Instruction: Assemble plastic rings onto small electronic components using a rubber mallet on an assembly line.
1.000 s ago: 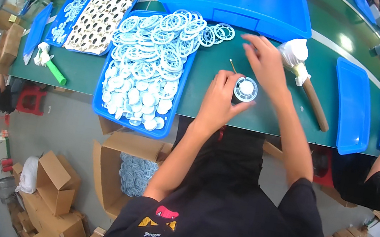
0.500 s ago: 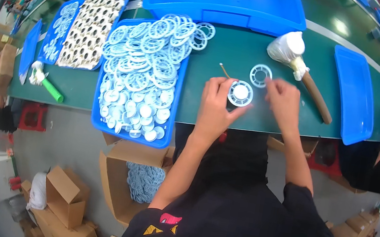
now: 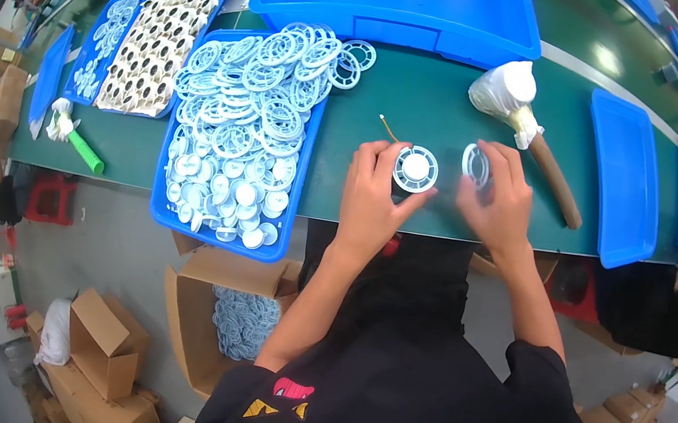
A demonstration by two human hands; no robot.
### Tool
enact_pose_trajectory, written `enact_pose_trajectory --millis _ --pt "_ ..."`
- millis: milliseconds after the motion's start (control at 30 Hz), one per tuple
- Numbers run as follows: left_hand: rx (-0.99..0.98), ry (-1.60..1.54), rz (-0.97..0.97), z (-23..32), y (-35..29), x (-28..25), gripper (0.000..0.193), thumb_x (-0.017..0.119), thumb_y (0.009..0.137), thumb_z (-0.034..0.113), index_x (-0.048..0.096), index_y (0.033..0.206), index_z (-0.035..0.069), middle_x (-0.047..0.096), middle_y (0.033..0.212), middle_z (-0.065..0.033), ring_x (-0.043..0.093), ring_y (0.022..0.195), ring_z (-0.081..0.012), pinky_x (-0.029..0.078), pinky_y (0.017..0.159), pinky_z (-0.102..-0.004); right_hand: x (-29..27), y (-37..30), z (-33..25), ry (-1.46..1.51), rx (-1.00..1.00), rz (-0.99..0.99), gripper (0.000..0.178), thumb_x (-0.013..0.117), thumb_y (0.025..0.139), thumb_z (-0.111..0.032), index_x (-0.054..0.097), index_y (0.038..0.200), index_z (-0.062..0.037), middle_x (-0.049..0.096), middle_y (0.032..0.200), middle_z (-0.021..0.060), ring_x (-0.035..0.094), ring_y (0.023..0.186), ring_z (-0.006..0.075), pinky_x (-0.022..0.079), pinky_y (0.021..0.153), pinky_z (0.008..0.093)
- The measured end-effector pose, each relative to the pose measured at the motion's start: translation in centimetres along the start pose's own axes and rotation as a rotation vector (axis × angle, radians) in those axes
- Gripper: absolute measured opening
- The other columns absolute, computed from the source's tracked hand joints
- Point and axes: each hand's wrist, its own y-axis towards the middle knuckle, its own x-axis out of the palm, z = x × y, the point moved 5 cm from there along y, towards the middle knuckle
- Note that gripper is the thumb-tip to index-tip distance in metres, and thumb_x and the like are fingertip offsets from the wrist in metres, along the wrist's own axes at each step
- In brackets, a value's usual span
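My left hand (image 3: 373, 195) is closed around the side of a round white part (image 3: 416, 169), which has a slotted rim and a raised white centre. A thin brown wire (image 3: 388, 127) sticks out beyond my fingers. To its right, my right hand (image 3: 503, 205) grips a pale slotted plastic ring (image 3: 475, 164) by its edge, tilted up on the green table. My right fingers are partly blurred. The ring and the round part are apart. On the left, a blue tray (image 3: 297, 205) holds a heap of similar rings (image 3: 242, 97) and small white caps (image 3: 245, 194).
A mallet (image 3: 503, 91) with a wrapped white head lies behind my right hand. Blue trays (image 3: 622, 178) stand at right, and a large blue bin (image 3: 396, 28) at the back. A green-handled hammer (image 3: 84, 151) lies far left. Cardboard boxes (image 3: 186, 320) stand below; people work at both sides.
My right hand has taken hold of the ring that lay flat on the table and tipped it up. The left hand still holds the round part. The whole view has shifted slightly.
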Motion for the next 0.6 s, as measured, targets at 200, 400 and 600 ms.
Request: enact_pose_trajectory --millis 200,400,600 --pt "0.009 -0.008 0.047 0.0 -0.2 0.2 0.06 0.087 0.076 0.017 0.061 0.128 0.002 0.059 0.122 -0.0177 0.059 0.111 -0.0387 0.049 0.093 -0.047 2.8 1.7 -5.6 0.056 -0.189 -0.062 0.056 0.086 0.08 -0.022 0.067 0.126 0.004 0.063 0.118 0.0175 0.07 0.093 0.0342 0.059 0.074 0.0403" --pt "0.032 -0.007 0.064 0.0 -0.1 0.3 0.055 0.084 0.077 0.012 0.062 0.127 0.002 0.061 0.121 -0.0174 0.061 0.109 -0.0383 0.049 0.091 -0.0467 3.3 1.2 -6.1 0.063 -0.11 -0.053 0.051 0.086 0.082 -0.021 0.069 0.122 0.0069 0.063 0.118 0.0176 0.07 0.091 0.0332 0.059 0.073 0.041" --pt "0.037 0.0 0.067 0.1 -0.1 0.1 0.053 0.083 0.077 0.01 0.062 0.126 0.002 0.061 0.12 -0.0173 0.061 0.11 -0.0379 0.049 0.091 -0.0464 3.2 1.3 -6.7 0.039 -0.036 -0.057 0.051 0.086 0.082 -0.021 0.068 0.121 0.0072 0.061 0.115 0.0177 0.07 0.089 0.0343 0.059 0.072 0.042"
